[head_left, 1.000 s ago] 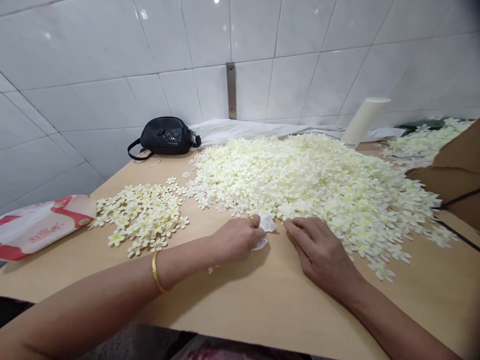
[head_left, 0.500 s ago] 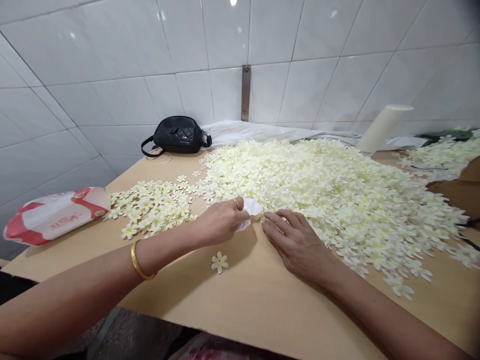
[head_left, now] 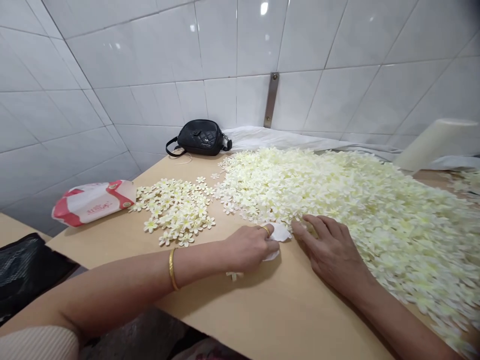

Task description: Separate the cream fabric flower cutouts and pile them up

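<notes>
Blossom [head_left: 234, 276] half hidden beside left hand [head_left: 249, 247]

Half a second ago it was fully visible on the counter [head_left: 277, 310]; now the left hand partly covers it, seemingly a small shift within the same handling. These fingers pinch white scrap [head_left: 280, 232], near the flower heap [head_left: 318, 185]. The right hand [head_left: 332, 250] lies palm down, fingers bent; its grip I cannot tell.

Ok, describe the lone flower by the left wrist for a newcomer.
On the tan table, find the left hand, gold bangle on its forearm. One pale flower, partly hidden, pokes out on the wrist's near side, apart from the small pile and big heap.
</notes>
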A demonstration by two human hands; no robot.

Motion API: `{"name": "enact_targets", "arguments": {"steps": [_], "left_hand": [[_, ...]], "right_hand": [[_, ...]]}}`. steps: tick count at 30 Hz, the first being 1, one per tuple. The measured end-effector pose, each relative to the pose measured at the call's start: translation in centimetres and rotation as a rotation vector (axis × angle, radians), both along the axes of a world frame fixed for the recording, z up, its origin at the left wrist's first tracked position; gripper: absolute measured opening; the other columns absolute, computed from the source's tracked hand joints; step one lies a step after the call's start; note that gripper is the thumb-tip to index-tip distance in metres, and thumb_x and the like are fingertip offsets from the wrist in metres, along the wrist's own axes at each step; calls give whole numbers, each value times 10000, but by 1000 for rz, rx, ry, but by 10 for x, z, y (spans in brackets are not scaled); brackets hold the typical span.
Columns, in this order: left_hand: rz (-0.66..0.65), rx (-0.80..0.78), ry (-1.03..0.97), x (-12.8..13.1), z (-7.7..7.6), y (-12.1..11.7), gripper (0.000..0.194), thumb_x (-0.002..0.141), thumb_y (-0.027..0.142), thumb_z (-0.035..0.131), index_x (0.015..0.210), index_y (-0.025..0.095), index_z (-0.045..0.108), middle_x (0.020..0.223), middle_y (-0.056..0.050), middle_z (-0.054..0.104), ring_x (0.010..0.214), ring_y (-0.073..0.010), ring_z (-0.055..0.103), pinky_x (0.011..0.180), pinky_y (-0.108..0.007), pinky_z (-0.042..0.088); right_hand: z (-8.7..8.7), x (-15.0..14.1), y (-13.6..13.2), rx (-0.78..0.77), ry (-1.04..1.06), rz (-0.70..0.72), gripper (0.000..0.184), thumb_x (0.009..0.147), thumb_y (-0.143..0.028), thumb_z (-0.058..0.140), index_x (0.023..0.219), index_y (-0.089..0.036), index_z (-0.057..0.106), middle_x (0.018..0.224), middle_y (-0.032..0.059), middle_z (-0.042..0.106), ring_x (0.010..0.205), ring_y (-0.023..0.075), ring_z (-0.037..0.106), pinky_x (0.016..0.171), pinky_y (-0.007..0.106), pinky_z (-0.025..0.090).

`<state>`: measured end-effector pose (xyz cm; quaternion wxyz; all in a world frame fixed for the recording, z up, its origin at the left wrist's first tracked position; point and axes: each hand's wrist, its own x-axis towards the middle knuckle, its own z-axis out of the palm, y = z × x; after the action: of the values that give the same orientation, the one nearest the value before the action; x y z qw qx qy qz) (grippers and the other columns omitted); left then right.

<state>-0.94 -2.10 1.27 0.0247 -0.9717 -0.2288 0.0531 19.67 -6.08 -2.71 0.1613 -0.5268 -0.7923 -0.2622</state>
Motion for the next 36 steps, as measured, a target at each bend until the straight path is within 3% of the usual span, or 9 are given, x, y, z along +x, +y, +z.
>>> {"name": "enact_targets", "arguments": {"steps": [8,15,19,24,28,32,36], "left_hand": [[164,167,-50,-20,14,20,226,751,83,374,873,171,542,908,-91,498,655,-152,473,481,-251,298],[212,34,-19,-57,41,-2,202,765,130,374,774,172,571,867,-70,514,629,-133,469,516,-248,317],[278,32,57,-64,34,3,169,728,119,419,740,169,581,806,-70,519,618,-150,477,491,-247,307],[309,41,7,-49,21,33,176,716,90,413,756,157,570,819,-70,513,627,-145,488,520,-251,333],[362,109,-38,-40,23,46,222,677,49,398,775,155,568,839,-75,499,623,-144,481,516,-254,334],[347,150,-78,-42,37,28,213,727,78,359,746,158,556,835,-79,495,603,-141,455,497,-257,321],[280,63,-82,-38,44,-5,198,766,116,352,777,170,542,857,-72,496,644,-140,452,523,-248,344]], "right_hand": [[-5,3,2,11,3,-18,348,700,-73,497,1021,-167,594,1063,121,541,1003,278,426,818,396,346],[2,-10,-6,34,41,134,308,702,-37,459,957,-127,605,1053,149,533,1021,284,417,831,412,360],[6,-24,-5,-17,12,233,323,695,-17,441,950,-126,608,1034,149,542,1004,281,420,828,413,360],[6,-31,7,-73,8,193,281,699,-36,468,919,-141,608,1017,133,547,1008,276,417,824,398,354],[8,-28,12,-53,93,171,236,724,-59,473,904,-147,599,1005,124,548,1004,266,423,815,390,358],[12,-20,11,14,233,171,172,774,-110,472,885,-159,594,973,105,562,965,250,453,793,388,369],[15,-16,10,50,302,183,172,778,-102,469,879,-173,588,922,87,577,922,236,478,752,373,385]]}}
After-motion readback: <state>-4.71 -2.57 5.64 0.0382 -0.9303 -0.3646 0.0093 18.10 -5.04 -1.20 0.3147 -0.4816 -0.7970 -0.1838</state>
